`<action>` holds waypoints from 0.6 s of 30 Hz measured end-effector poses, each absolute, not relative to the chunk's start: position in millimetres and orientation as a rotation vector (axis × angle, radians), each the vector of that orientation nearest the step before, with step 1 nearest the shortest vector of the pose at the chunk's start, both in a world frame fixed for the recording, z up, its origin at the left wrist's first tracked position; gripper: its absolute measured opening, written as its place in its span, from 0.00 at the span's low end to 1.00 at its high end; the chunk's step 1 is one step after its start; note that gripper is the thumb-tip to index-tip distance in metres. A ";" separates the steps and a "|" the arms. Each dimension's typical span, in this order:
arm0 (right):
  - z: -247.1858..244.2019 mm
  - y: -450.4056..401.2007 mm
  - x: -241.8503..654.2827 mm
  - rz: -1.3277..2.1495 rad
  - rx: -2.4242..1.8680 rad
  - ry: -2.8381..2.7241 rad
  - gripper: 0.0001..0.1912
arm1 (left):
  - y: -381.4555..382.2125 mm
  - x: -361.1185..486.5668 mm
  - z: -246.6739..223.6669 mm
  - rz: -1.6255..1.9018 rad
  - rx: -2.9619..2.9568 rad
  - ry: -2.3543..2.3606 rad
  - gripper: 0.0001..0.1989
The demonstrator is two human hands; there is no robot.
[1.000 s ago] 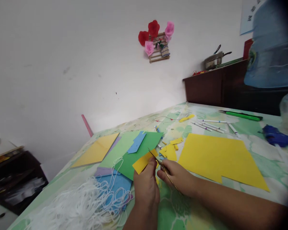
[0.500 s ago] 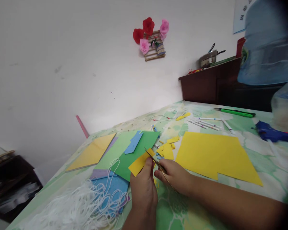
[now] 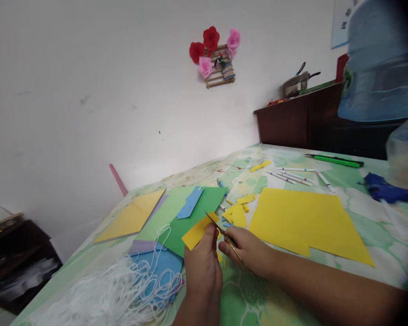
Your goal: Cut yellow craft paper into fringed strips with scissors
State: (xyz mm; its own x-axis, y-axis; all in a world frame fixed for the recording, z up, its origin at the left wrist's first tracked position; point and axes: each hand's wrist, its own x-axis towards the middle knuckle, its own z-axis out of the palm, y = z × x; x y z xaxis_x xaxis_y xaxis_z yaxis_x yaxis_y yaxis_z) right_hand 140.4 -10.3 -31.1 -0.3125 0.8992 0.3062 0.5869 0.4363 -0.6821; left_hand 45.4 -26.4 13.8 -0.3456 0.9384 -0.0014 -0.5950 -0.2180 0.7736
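Observation:
Pinched in my left hand (image 3: 204,262) is a small yellow paper piece (image 3: 194,232), thumb on top. My right hand (image 3: 246,249) grips a pair of scissors (image 3: 237,254) by the handles, and their blades lie across the right end of that piece. Under and beyond the hands lies a dark green sheet (image 3: 180,233), partly covered by my left hand and the yellow piece. Yellow paper scraps (image 3: 238,214) sit just past the scissors. To the right is a large yellow sheet (image 3: 299,217) with a notch cut from its near edge.
A tangle of white string (image 3: 102,294) spreads over the near left, partly on blue sheets (image 3: 149,271). Several markers (image 3: 289,176), a green cutter knife (image 3: 336,160) and a blue glue gun (image 3: 384,188) lie at right. A light yellow board (image 3: 131,216) rests at left.
Both hands, the scissors and the yellow piece stay almost where they were. The view has shifted very slightly; nothing was picked up or let go.

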 end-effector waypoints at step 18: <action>-26.1 -17.3 142.2 0.596 -1.270 -2.084 0.17 | -29.5 41.2 14.6 1.732 0.587 0.951 0.08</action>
State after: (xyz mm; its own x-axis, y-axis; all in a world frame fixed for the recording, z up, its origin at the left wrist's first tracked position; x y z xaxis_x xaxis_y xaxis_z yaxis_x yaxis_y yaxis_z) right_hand 142.2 -17.3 -26.1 -0.3463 0.8979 0.2716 0.6183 0.4362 -0.6537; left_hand 41.2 -29.5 14.6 -0.3518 0.9344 -0.0551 -0.5477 -0.1578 0.8217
